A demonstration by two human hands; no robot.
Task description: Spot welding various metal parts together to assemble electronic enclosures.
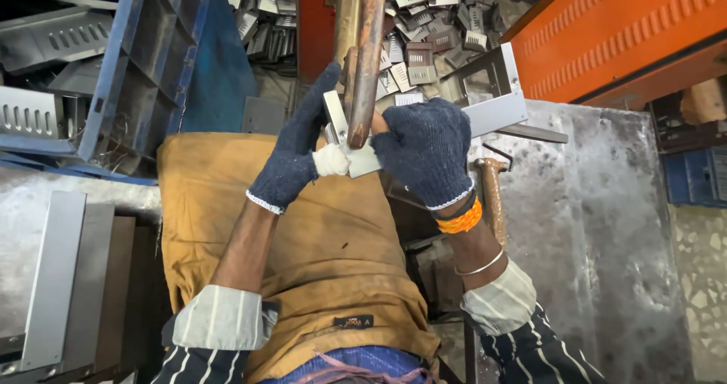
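View from above, looking down at a person's lap, covered by a tan apron (303,225). At upper centre of the frame, both hands wear dark knitted gloves. The left hand (291,153) pinches the left edge of a small grey sheet-metal bracket (362,159) with fingers extended upward. The right hand (425,151) is closed around the bracket's right side. The bracket sits against a copper-coloured rod (362,51) that comes down from the top edge, apparently a welding electrode. Behind it, at the top of the frame, lies a heap of similar slotted metal pieces (424,28). A larger grey metal frame (492,104) stands to the right.

To do this step well, it seems wise to keep the bracket flat and steady under the rod tip, with gloved fingers away from the contact point.
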